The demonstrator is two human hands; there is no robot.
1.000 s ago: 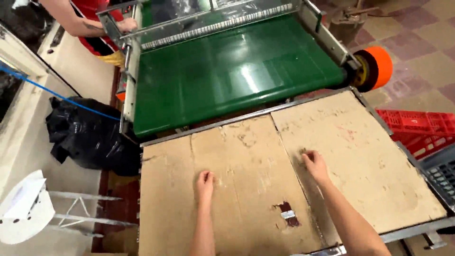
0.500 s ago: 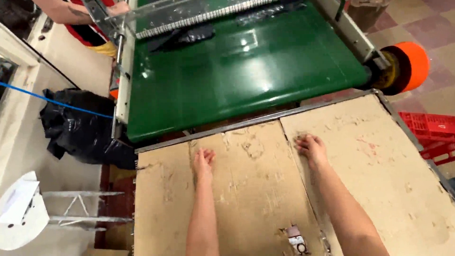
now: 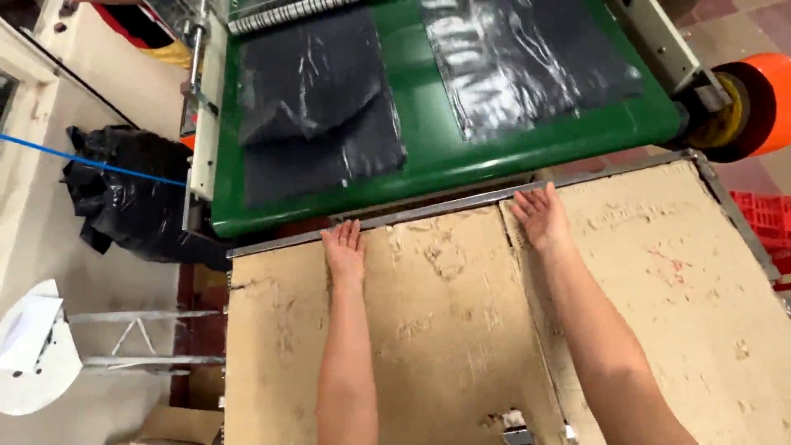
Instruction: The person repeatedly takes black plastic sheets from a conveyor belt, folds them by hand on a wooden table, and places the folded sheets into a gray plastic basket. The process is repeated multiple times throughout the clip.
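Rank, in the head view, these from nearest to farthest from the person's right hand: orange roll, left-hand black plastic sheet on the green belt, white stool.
From the right hand:
1. Black plastic sheet, up-left on the belt.
2. Orange roll, upper right at the machine's end.
3. White stool, far left on the floor.

Two bare forearms, no sleeves, bare hands (image 3: 344, 247), no gloves

Cardboard top (image 3: 445, 330) open; metal rail (image 3: 461, 206) blocks ahead; black bags (image 3: 321, 107) beyond on belt (image 3: 428, 148).
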